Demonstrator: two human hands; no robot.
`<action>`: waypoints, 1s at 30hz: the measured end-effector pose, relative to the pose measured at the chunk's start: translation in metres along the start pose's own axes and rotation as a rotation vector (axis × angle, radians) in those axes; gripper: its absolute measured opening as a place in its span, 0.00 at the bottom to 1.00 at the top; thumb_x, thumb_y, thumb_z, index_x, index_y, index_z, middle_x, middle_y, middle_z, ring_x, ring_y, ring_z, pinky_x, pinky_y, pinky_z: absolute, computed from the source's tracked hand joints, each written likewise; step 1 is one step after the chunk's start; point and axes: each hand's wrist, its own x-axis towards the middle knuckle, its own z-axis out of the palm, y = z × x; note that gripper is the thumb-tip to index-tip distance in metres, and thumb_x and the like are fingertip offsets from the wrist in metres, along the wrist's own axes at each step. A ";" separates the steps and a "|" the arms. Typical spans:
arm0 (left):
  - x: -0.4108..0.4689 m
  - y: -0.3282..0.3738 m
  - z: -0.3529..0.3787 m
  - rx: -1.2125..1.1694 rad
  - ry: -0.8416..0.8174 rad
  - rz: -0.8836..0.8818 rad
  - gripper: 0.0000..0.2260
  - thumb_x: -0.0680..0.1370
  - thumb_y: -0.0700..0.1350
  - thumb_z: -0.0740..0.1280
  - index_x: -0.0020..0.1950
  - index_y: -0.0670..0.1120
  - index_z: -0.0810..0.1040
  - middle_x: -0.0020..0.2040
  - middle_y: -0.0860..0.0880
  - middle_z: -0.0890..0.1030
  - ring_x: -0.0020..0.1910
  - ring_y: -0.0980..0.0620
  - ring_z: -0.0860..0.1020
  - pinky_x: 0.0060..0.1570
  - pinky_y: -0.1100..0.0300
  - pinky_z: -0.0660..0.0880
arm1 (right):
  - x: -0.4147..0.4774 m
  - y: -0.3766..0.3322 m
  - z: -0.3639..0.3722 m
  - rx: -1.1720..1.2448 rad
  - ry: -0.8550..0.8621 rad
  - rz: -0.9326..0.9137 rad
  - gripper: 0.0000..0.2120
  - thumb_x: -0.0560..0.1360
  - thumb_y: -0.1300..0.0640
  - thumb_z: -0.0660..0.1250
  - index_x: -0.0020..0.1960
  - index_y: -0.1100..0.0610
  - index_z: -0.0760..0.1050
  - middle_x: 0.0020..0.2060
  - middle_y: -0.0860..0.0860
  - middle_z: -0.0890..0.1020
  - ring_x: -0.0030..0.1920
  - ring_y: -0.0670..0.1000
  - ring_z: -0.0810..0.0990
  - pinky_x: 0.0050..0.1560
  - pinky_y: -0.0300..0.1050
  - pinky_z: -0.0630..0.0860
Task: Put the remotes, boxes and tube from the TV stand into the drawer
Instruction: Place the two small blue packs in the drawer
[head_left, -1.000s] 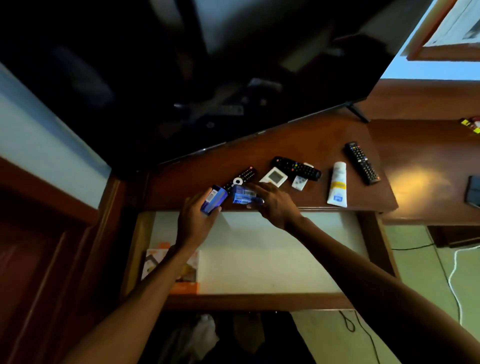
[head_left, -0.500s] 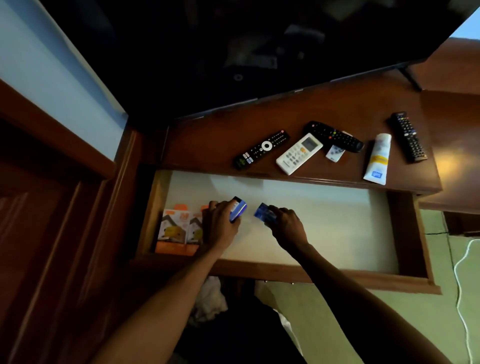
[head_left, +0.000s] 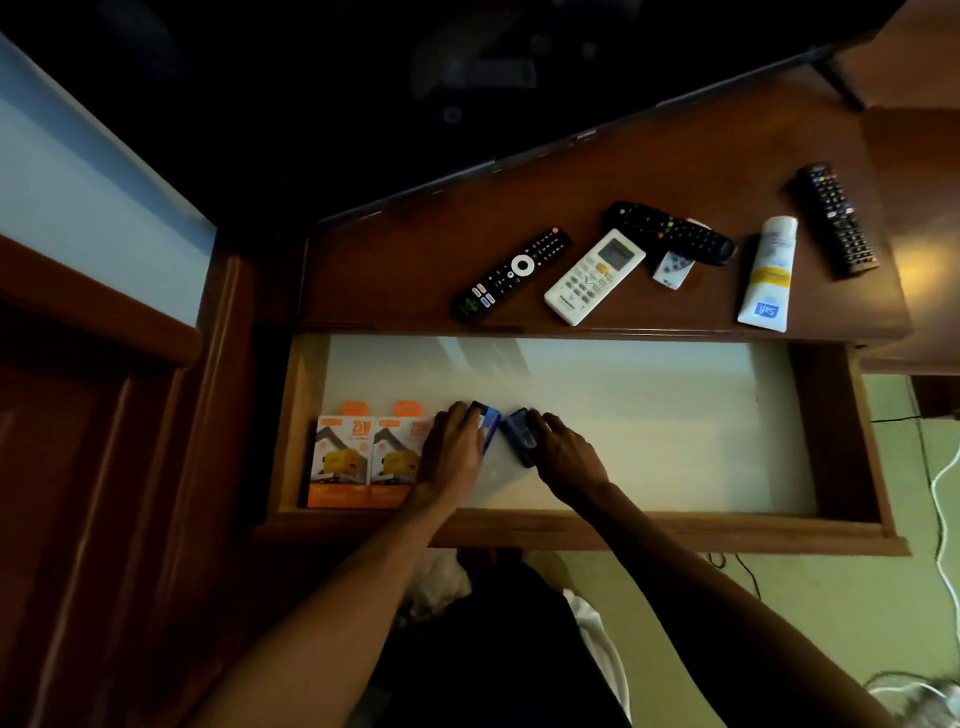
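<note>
Both hands are down inside the open drawer (head_left: 675, 431). My left hand (head_left: 452, 457) grips a small blue box (head_left: 488, 423); my right hand (head_left: 566, 454) grips a second, darker blue box (head_left: 519, 434) beside it. Both boxes are at the drawer floor, next to two orange boxes (head_left: 363, 457) at the drawer's left end. On the TV stand top (head_left: 415, 270) lie a black remote with a white ring (head_left: 511, 273), a white remote (head_left: 595, 275), a black remote (head_left: 670, 234) over a small white remote (head_left: 672, 267), a white tube (head_left: 769, 273) and another black remote (head_left: 836, 218).
The dark TV screen (head_left: 415, 78) hangs over the back of the stand. The drawer's wooden front rail (head_left: 675, 530) runs under my forearms. White cables (head_left: 940, 499) lie on the green floor at right. Wooden cabinet panels (head_left: 104, 467) stand to the left.
Both hands carried the blue boxes from the stand's front edge down into the drawer, then lowered them to its floor beside the orange boxes. My view has tilted downward.
</note>
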 end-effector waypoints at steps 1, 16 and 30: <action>0.005 -0.003 -0.005 -0.004 -0.046 0.062 0.22 0.81 0.43 0.61 0.76 0.47 0.64 0.75 0.44 0.66 0.69 0.43 0.66 0.65 0.49 0.69 | 0.001 0.002 -0.002 0.016 -0.018 -0.024 0.34 0.77 0.60 0.64 0.78 0.55 0.52 0.72 0.59 0.65 0.57 0.65 0.78 0.48 0.54 0.76; -0.003 -0.025 -0.035 0.404 -0.232 0.241 0.24 0.73 0.47 0.71 0.68 0.51 0.73 0.66 0.50 0.76 0.69 0.45 0.63 0.62 0.47 0.59 | 0.003 -0.025 0.012 0.253 -0.173 -0.051 0.24 0.71 0.64 0.72 0.66 0.59 0.73 0.53 0.62 0.82 0.53 0.63 0.81 0.51 0.51 0.77; -0.021 -0.030 -0.038 0.526 -0.260 0.160 0.18 0.71 0.44 0.69 0.61 0.49 0.75 0.59 0.49 0.81 0.77 0.41 0.53 0.70 0.30 0.41 | 0.003 -0.047 0.022 0.216 -0.188 -0.100 0.20 0.75 0.67 0.63 0.67 0.61 0.71 0.57 0.63 0.81 0.54 0.63 0.81 0.52 0.52 0.78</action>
